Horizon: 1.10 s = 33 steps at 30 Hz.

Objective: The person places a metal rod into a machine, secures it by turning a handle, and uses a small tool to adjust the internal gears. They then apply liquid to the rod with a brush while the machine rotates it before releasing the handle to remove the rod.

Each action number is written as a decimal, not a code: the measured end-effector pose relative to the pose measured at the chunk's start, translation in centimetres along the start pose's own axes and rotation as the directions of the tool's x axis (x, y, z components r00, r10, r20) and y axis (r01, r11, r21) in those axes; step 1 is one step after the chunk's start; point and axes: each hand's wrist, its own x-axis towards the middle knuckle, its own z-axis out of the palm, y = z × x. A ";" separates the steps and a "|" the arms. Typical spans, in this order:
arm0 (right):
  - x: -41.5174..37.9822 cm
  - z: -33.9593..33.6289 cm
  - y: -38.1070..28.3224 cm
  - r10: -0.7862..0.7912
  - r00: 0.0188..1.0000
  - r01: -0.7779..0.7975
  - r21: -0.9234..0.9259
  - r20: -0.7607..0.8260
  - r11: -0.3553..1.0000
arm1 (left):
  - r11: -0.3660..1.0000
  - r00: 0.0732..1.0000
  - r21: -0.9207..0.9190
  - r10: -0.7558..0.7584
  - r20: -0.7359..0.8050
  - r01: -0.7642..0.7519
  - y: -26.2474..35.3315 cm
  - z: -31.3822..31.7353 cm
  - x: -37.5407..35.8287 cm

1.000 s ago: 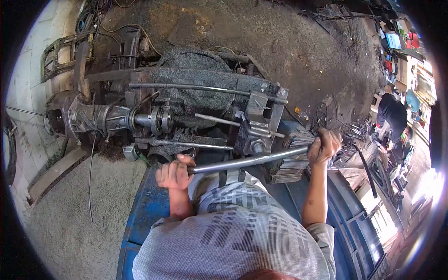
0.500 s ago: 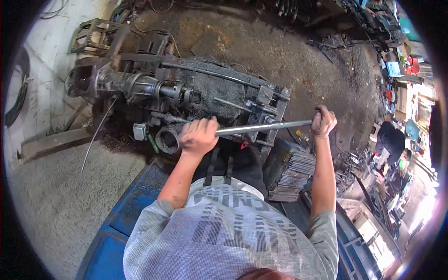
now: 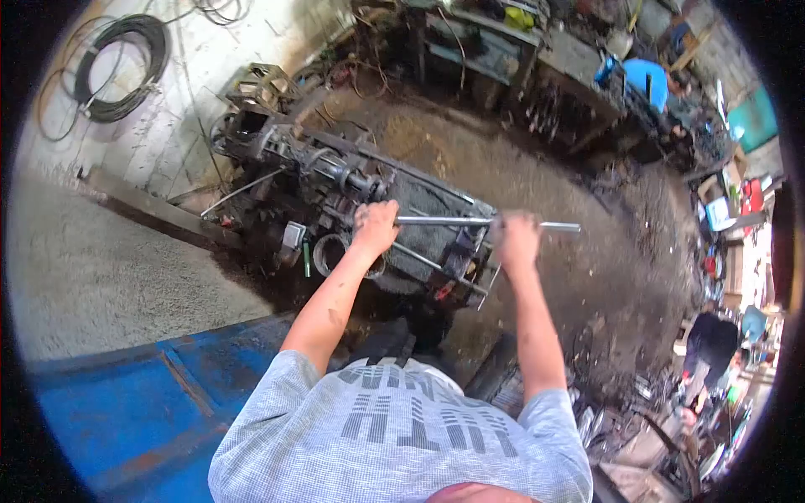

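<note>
A long straight metal bar (image 3: 444, 221) runs nearly level across the view, over a greasy, dark machine (image 3: 335, 172). My left hand (image 3: 377, 225) is closed around its left end. Farther along, my right hand (image 3: 517, 241) is wrapped on the bar and slightly blurred, and the free right end sticks out past it. Below the bar show the machine's guide rods (image 3: 419, 256) and its end plate (image 3: 461, 260). A round metal ring (image 3: 329, 254) lies below my left forearm's upper part, beside a small grey box (image 3: 293, 235).
A blue metal surface (image 3: 151, 402) is at lower left. A cable coil (image 3: 90, 80) hangs on the pale wall. Cluttered workbenches (image 3: 579, 63) line the back. One person in dark clothing (image 3: 711, 342) bends at the right, and another in blue (image 3: 646, 80) is at the back.
The view has swung, so the machine appears tilted. My right hand has moved inward from the bar's right end, which now extends past it.
</note>
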 end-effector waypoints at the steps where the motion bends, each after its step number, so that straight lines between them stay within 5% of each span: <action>1: -0.6 0.8 -2.4 -0.062 0.998 0.062 0.016 0.008 0.998 | 1.000 1.000 -0.007 0.011 -0.013 -0.011 -0.2 0.0 -0.3; 6: -1.3 3.5 -10.5 -0.288 0.946 0.313 0.188 -0.149 0.931 | 0.986 0.969 0.115 0.140 -0.204 -0.119 -1.0 2.0 -2.2; 8: -0.7 3.8 -12.7 -0.343 0.939 0.343 0.196 -0.032 0.919 | 0.991 0.977 0.005 0.132 -0.168 -0.133 -1.0 0.6 -3.4; 12: -0.2 4.9 -15.9 -0.421 0.904 0.427 0.158 -0.071 0.891 | 0.980 0.953 -0.075 0.160 -0.259 -0.185 -3.3 0.0 -4.9; 13: -0.1 4.9 -16.8 -0.444 0.893 0.450 0.158 -0.074 0.879 | 0.979 0.981 -0.176 0.075 -0.178 -0.107 -3.7 -0.8 -5.3; 16: 0.2 5.4 -18.7 -0.447 0.894 0.442 0.123 0.017 0.889 | 0.936 0.954 -0.336 -0.004 -0.300 -0.102 -5.9 -2.2 -6.9; 18: 0.5 5.8 -20.2 -0.464 0.885 0.457 0.122 0.036 0.881 | 0.762 0.932 -0.628 -0.325 -0.161 0.157 -9.1 -3.0 -7.9; 19: 0.9 5.9 -21.3 -0.468 0.882 0.459 0.128 0.052 0.879 | 0.754 0.858 -0.646 -0.405 -0.316 0.118 -11.8 -1.3 -8.1; 21: 1.6 6.3 -24.2 -0.462 0.884 0.448 0.145 0.076 0.882 | 0.304 0.713 -0.936 -0.695 -0.092 0.175 -17.9 1.3 -7.6; 23: 2.6 8.4 -27.2 -0.514 0.836 0.454 0.286 0.189 0.844 | -0.039 0.517 -0.997 -0.853 0.072 0.073 -22.5 1.3 -7.3; 25: 3.4 8.3 -33.2 -0.450 0.881 0.348 0.448 0.144 0.824 | -0.016 0.511 -1.000 -0.859 0.011 -0.004 -27.1 1.0 -7.0; 27: 5.1 8.1 -39.4 -0.345 0.852 0.007 0.650 0.395 0.760 | -0.046 0.557 -0.999 -0.830 0.027 -0.020 -29.5 -1.5 -6.6; 29: 6.1 16.0 -42.5 -0.359 0.866 -0.102 0.826 0.348 0.554 | -0.001 0.610 -1.000 -0.792 -0.011 -0.020 -31.2 -4.1 -6.6; 30: 6.8 16.3 -44.6 -0.356 0.866 -0.104 0.823 0.351 0.558 | 0.043 0.620 -0.999 -0.784 -0.030 0.006 -31.4 -6.0 -6.6; 32: 7.8 15.6 -48.3 -0.236 0.646 -0.703 0.687 0.726 0.184 | 0.190 0.680 -0.982 -0.721 -0.136 0.004 -33.0 -6.4 -6.4; 33: 8.2 15.3 -49.5 -0.246 0.562 -0.795 0.598 0.790 0.103 | 0.250 0.698 -0.968 -0.689 -0.195 -0.024 -33.4 -6.5 -6.3</action>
